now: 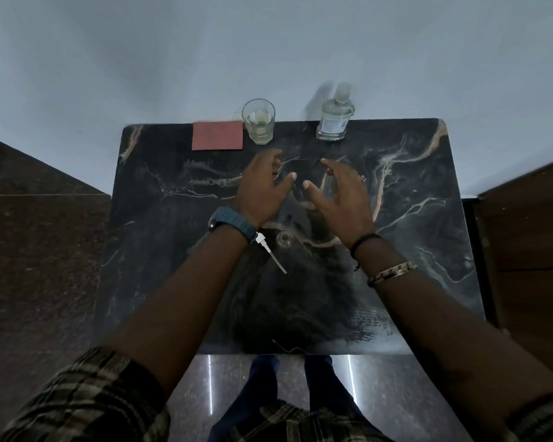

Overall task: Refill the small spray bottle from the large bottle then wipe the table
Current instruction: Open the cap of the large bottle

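Right, large bottle (334, 116) stands upright at the table's (428, 237) far edge, right of middle, clear liquid inside, cap on. Small spray bottle (284, 239) sits near the table's centre; only its open mouth shows, seen from above, just beside the left wrist. Its white pump head with dip tube (268, 250) lies flat on the marble, touching or nearly touching the wrist strap; cannot tell which. Left hand (262, 189) hovers past the bottle, fingers loosely spread, gripping nothing. Right hand (339, 193) is the same, fingers relaxed and empty, thumbs facing each other with a gap between. Glass (258, 121) with some liquid stands at the far edge, left of the large bottle, apart from it. Red cloth (217, 135) lies flat just beside the glass, along the far edge towards the left corner. Right side, left side and near edge of the marble are bare. Wall backs the far edge.
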